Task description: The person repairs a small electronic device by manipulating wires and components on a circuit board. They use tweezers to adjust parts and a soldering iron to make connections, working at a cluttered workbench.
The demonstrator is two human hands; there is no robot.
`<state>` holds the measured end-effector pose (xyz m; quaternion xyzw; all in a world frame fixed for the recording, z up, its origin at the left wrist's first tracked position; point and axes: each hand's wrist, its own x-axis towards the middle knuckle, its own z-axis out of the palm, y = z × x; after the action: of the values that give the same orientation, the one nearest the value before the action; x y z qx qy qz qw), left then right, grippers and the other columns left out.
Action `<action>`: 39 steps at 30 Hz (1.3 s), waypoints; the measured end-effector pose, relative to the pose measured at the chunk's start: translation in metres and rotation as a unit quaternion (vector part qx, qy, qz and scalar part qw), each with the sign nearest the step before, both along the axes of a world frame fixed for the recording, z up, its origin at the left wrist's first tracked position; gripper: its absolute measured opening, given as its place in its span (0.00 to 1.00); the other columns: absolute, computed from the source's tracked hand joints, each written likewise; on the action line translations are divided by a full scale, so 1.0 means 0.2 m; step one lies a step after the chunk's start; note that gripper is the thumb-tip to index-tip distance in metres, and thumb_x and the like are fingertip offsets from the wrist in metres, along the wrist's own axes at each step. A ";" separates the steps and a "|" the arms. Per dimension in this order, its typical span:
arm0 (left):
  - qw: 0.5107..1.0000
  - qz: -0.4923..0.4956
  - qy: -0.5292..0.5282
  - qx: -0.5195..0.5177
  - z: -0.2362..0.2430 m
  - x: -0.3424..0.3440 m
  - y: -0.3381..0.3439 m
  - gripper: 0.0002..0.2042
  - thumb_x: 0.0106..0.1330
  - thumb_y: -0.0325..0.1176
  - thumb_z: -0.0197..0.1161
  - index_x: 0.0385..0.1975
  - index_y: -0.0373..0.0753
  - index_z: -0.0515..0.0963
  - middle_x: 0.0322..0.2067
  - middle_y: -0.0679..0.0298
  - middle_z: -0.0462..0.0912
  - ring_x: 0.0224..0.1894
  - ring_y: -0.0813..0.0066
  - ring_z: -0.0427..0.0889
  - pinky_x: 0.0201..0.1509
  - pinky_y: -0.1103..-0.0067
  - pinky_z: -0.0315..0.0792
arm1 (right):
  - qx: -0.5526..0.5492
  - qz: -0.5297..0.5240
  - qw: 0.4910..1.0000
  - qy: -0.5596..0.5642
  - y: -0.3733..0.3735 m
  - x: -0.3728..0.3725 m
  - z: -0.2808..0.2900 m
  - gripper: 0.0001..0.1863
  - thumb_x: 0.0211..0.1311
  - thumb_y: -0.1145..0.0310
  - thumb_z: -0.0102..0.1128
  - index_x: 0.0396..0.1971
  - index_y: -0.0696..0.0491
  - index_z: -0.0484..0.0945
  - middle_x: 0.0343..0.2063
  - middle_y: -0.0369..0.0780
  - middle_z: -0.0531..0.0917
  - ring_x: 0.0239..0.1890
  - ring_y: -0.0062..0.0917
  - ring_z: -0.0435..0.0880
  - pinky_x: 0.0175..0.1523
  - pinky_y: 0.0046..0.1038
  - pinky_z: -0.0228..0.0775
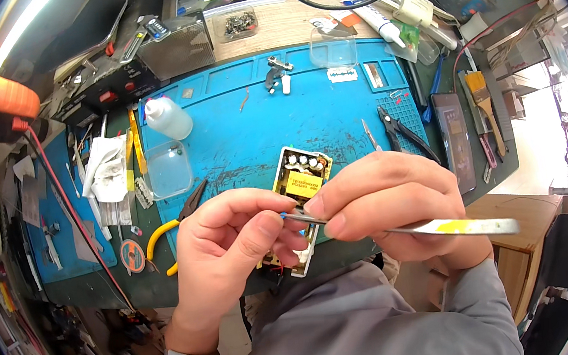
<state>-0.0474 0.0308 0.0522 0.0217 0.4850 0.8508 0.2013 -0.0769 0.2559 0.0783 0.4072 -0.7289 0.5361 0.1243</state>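
Between the thumb and fingers of my left hand is a small blue piece, too small to name. My right hand grips metal tweezers, whose broad rear end with a yellow patch sticks out to the right. The narrow front of the tweezers meets the blue piece at my left fingertips. Under both hands lies an opened white-cased power supply board with a yellow transformer and several capacitors. My fingers hide its middle part.
Yellow-handled pliers lie left of my left hand, black cutters beyond my right. A white squeeze bottle and a clear tray stand on the blue mat. A razor blade lies at the back.
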 end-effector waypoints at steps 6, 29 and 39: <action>1.000 0.004 -0.020 -0.013 0.00 -0.03 0.01 0.10 0.74 0.29 0.61 0.47 0.28 0.77 0.36 0.55 0.86 0.35 0.73 0.87 0.37 0.78 0.82 | -0.013 0.028 0.999 -0.012 0.02 -0.06 -0.04 0.12 0.55 0.76 0.65 0.41 0.60 0.82 0.39 0.46 0.85 0.39 0.34 0.87 0.42 0.29 0.81; 0.988 0.023 -0.105 0.110 -0.05 -0.04 -0.01 0.07 0.69 0.26 0.66 0.43 0.32 0.78 0.35 0.51 0.83 0.30 0.68 0.85 0.30 0.75 0.82 | -0.045 -0.010 0.996 -0.074 0.03 -0.07 -0.07 0.11 0.54 0.76 0.71 0.38 0.58 0.84 0.36 0.46 0.87 0.35 0.32 0.89 0.35 0.27 0.82; 0.997 0.052 -0.016 0.052 -0.06 -0.03 0.01 0.06 0.67 0.24 0.68 0.41 0.31 0.82 0.39 0.46 0.85 0.37 0.61 0.89 0.35 0.74 0.87 | -0.042 -0.029 0.989 -0.137 0.03 -0.04 -0.05 0.12 0.54 0.77 0.74 0.39 0.52 0.84 0.36 0.43 0.89 0.36 0.31 0.90 0.37 0.27 0.82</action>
<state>-0.0542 0.0334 0.0402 -0.0068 0.4371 0.8845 0.1632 -0.0859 0.2618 0.0684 0.3030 -0.7274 0.6132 0.0552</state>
